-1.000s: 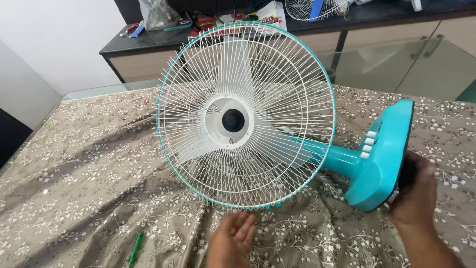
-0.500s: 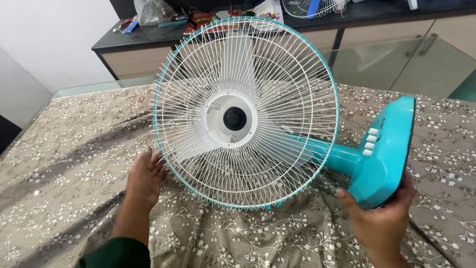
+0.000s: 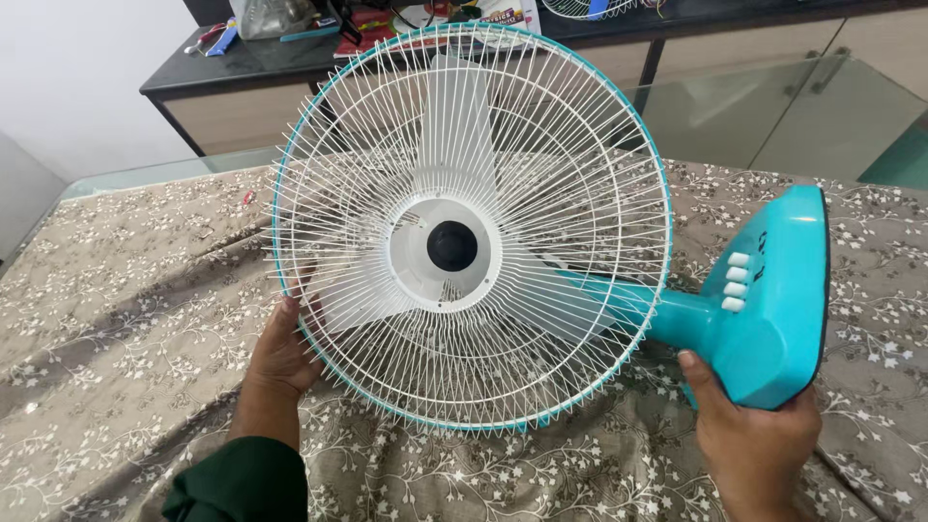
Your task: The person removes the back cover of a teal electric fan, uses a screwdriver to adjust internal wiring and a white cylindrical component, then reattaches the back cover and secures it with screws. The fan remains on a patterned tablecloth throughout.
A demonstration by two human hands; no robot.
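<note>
A table fan lies on its side on a table covered with a brown floral cloth (image 3: 116,319). Its round white wire grille (image 3: 471,227) with a teal rim faces me, pale blades behind it. A teal neck leads right to the teal base (image 3: 773,300), which carries white push buttons. My left hand (image 3: 282,350) grips the grille's lower left rim. My right hand (image 3: 756,437) holds the base from below, thumb on its near face.
A dark-topped sideboard (image 3: 242,87) stands behind the table, cluttered with tools and packets. Another wire fan grille (image 3: 590,8) lies on it at top right. A glass table edge shows beyond the cloth at left.
My left hand has moved from under the grille's bottom to its lower left rim and taken hold. The fan head now sits larger and more central in view.
</note>
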